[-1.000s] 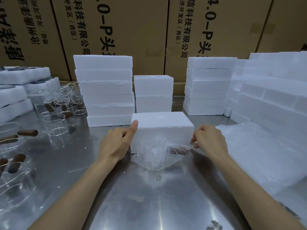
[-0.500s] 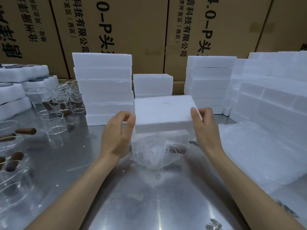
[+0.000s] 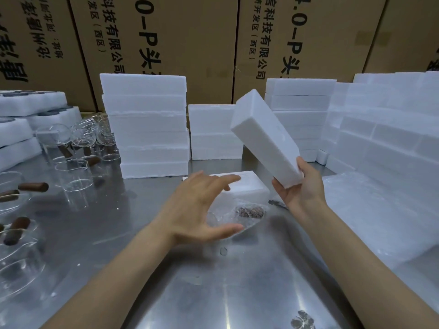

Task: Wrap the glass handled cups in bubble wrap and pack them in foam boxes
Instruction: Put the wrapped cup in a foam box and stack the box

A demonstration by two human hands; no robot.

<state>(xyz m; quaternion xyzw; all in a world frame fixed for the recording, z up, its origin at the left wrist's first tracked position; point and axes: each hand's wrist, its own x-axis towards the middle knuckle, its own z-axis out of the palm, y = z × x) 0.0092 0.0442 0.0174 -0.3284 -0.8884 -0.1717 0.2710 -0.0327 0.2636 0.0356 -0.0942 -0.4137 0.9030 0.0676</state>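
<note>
A glass cup wrapped in bubble wrap [image 3: 247,213], its brown handle showing through, lies on the steel table in front of a white foam box base [image 3: 247,186]. My right hand [image 3: 301,186] grips the near end of the white foam lid [image 3: 263,136] and holds it tilted up to the right, clear of the base. My left hand [image 3: 202,210] hovers with fingers spread just left of the wrapped cup and over the base's left part, holding nothing. The base's inside is hidden from here.
Unwrapped glass cups with brown handles [image 3: 73,176] crowd the table's left. Foam box stacks [image 3: 147,124] stand behind, more at centre [image 3: 213,131] and right [image 3: 384,129]. A pile of bubble wrap sheets [image 3: 380,217] lies right. Cardboard cartons [image 3: 190,39] form the back wall.
Both hands lifted the foam lid off the base. Now the left hand has let go and dropped toward the wrapped cup, while the right hand swings the lid up and to the right.
</note>
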